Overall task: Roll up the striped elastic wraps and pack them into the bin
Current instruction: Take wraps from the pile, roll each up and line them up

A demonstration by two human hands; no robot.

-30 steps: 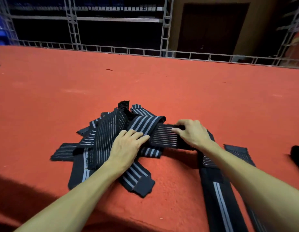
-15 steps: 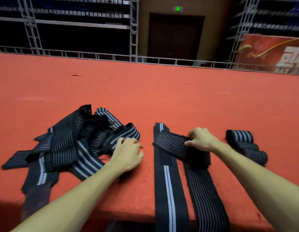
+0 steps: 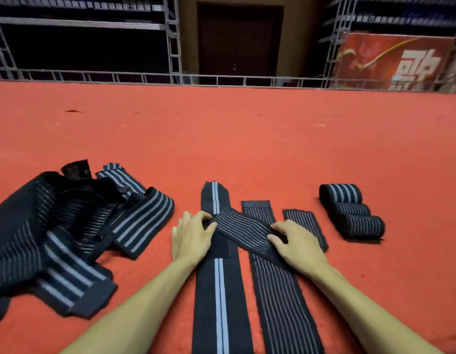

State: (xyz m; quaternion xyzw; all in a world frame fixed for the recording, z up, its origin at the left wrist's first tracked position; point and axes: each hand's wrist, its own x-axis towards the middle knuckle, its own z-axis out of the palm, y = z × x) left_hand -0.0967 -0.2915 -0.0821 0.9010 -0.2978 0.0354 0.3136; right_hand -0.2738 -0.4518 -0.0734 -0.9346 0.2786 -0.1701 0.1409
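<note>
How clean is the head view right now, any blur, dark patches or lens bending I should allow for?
Head view: the tangled pile of wraps at left is motion-smeared, while both hands and the rolled wraps look fairly sharp; the red carpet is evenly lit without glare; the background racking is dim; the railing bows slightly from the wide-angle lens.

Black wraps (image 3: pixel 243 229) carry grey stripes, thin or broad, on a red-orange carpet (image 3: pixel 247 139).
</note>
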